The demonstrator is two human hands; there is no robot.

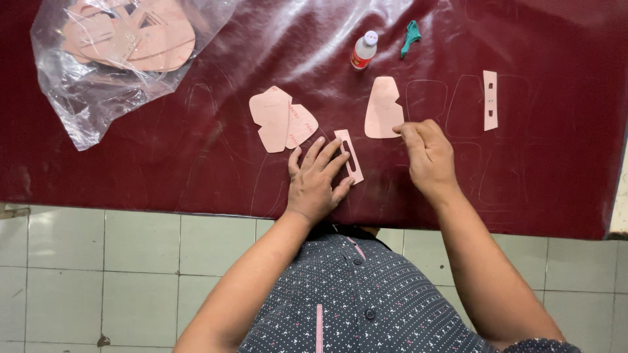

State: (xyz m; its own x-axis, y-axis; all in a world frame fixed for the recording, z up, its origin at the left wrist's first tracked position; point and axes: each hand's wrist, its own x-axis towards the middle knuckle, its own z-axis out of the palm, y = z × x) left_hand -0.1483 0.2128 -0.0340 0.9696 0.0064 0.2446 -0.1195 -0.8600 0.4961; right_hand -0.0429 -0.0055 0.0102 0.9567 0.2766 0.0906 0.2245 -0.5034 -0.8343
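A dark red leather sheet (196, 150) covers the work surface, with faint traced outlines on it. My left hand (317, 180) lies flat, fingers spread, pressing down a narrow pink card template with slots (351, 155). My right hand (428, 155) has its fingers curled together beside a tall pink template (383, 108); whether it pinches a small tool I cannot tell. A stack of pink templates (281, 119) lies just left of my left hand.
A clear plastic bag (78, 91) holding more pink templates sits at the far left. A small white bottle with a red label (363, 51) and a teal scrap (411, 36) lie at the back. A slim pink strip (490, 99) rests at right. Tiled floor (131, 261) shows below.
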